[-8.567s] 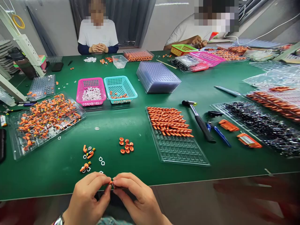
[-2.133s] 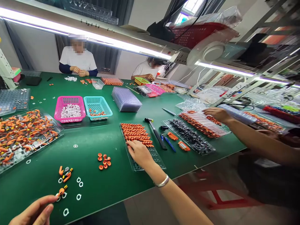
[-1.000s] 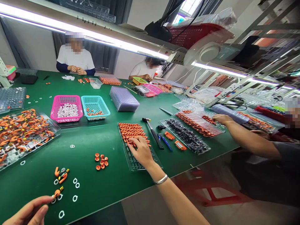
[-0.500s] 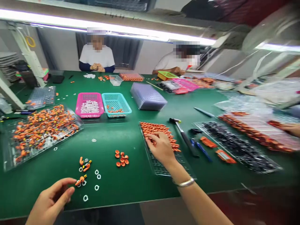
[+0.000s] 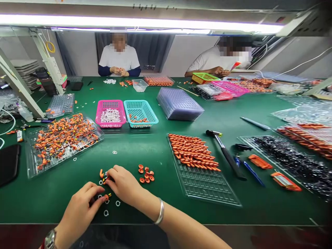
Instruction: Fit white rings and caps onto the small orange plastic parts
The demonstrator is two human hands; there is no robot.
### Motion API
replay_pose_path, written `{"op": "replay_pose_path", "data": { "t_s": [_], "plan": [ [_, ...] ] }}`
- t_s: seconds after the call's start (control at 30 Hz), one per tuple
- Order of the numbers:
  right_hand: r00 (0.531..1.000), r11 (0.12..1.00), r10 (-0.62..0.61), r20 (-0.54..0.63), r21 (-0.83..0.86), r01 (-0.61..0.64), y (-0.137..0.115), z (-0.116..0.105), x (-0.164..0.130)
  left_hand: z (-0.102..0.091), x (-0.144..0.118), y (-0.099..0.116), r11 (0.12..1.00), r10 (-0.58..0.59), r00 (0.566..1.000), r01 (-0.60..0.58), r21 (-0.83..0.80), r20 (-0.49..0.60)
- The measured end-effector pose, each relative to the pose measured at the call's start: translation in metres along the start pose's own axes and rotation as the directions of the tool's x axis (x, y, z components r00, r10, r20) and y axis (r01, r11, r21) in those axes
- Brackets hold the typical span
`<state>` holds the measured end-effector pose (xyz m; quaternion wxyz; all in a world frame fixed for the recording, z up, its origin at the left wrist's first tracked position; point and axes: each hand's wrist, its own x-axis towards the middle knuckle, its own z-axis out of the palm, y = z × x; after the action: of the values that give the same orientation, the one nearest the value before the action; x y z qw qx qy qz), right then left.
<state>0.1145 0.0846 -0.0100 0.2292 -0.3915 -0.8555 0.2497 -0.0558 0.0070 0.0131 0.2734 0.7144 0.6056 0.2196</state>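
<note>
My left hand (image 5: 81, 207) is at the near table edge, its thumb and forefinger pinching a small orange part (image 5: 106, 197). My right hand (image 5: 124, 183) lies just beyond it, its fingertips closed on another small orange-and-yellow part (image 5: 104, 179). An orange hook-shaped part (image 5: 101, 172) and white rings (image 5: 118, 203) lie around both hands. A cluster of orange discs (image 5: 145, 174) sits just right of my right hand. Rows of orange parts (image 5: 193, 152) fill the far half of a clear tray (image 5: 207, 188) further right.
A clear tray of mixed orange parts (image 5: 62, 138) lies at left, with a pink basket (image 5: 110, 114) and a teal basket (image 5: 140, 112) behind. A hammer (image 5: 225, 152), a blue pen (image 5: 250, 172) and a tray of black parts (image 5: 290, 159) lie at right. Two people sit across the table.
My right hand has left the tray of orange rows and come back left to the small parts near the edge. My left hand moved up to them. The view turned back left and down.
</note>
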Motion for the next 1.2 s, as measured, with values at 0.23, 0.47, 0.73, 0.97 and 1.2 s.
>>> {"op": "replay_pose_path", "data": {
  "t_s": [0.23, 0.47, 0.73, 0.97, 1.2],
  "plan": [
    [0.999, 0.979, 0.041, -0.036, 0.199, -0.033, 0.006, -0.007, -0.018, 0.003, 0.012, -0.003, 0.991, 0.059, 0.986, -0.076, -0.108, -0.154],
    [0.992, 0.849, 0.121, -0.038, 0.522, -0.084, -0.012, -0.02, -0.048, 0.013, 0.012, 0.016, 0.963, 0.155, 0.974, -0.187, -0.194, -0.168],
    [0.958, 0.604, 0.285, -0.034, 0.783, -0.152, -0.029, -0.021, -0.072, 0.02, -0.005, 0.035, 0.872, 0.031, 0.988, -0.099, -0.479, -0.149],
    [0.935, 0.914, 0.124, -0.334, 0.406, 0.024, -0.031, -0.016, -0.08, 0.026, -0.01, 0.036, 0.875, -0.019, 0.987, -0.061, -0.48, -0.16],
    [0.913, 0.96, 0.041, -0.406, 0.269, 0.076, -0.034, -0.017, -0.083, 0.026, -0.017, 0.039, 0.909, 0.099, 0.958, -0.197, -0.366, -0.268]
  ]
}}
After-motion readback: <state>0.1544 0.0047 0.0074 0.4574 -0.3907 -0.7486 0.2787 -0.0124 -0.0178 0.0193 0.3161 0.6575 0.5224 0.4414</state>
